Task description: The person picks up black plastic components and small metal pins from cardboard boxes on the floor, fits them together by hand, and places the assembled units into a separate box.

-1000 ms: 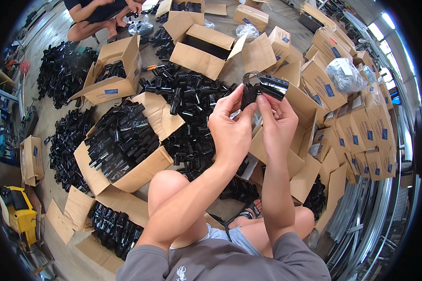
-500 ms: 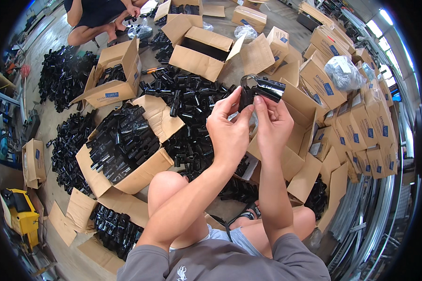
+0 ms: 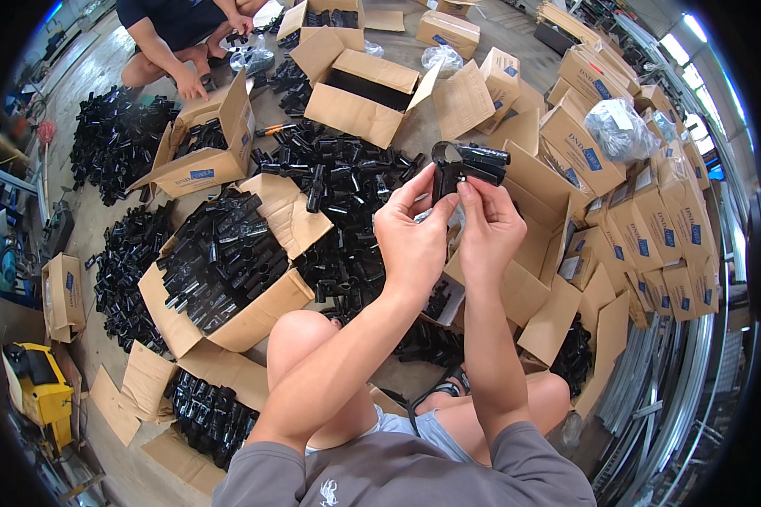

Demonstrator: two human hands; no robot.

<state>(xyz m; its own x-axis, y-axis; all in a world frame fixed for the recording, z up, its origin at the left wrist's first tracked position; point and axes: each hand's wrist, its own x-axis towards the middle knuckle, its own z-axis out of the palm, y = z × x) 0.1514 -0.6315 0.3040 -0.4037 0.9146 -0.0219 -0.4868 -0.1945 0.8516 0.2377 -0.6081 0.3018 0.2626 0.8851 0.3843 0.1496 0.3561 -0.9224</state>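
Note:
A glossy black metal pipe joint point(image 3: 482, 162) is held up in front of me, with a curved open collar at its left end and a tube-like part pointing right. My left hand point(image 3: 414, 228) is closed on the joint's left part, thumb and fingers pinching it. The fingertips of my right hand point(image 3: 489, 224) are closed on its underside, close to the left thumb. A small shiny bit, perhaps a bolt end, shows at the right fingertips; its exact form cannot be made out. Below and left of my hands lies a heap of similar black joints point(image 3: 347, 211).
An open carton point(image 3: 262, 308) packed with black joints stands left of my knees. Another open carton point(image 3: 558, 245) is beyond my right hand. Stacked cartons point(image 3: 651, 237) and metal profiles point(image 3: 651, 414) line the right. At the far left, another person point(image 3: 165, 51) crouches beside a carton point(image 3: 199, 173).
The joint has turned slightly in my fingers, its collar now facing me more. The other person has brought one hand down toward the carton beside them.

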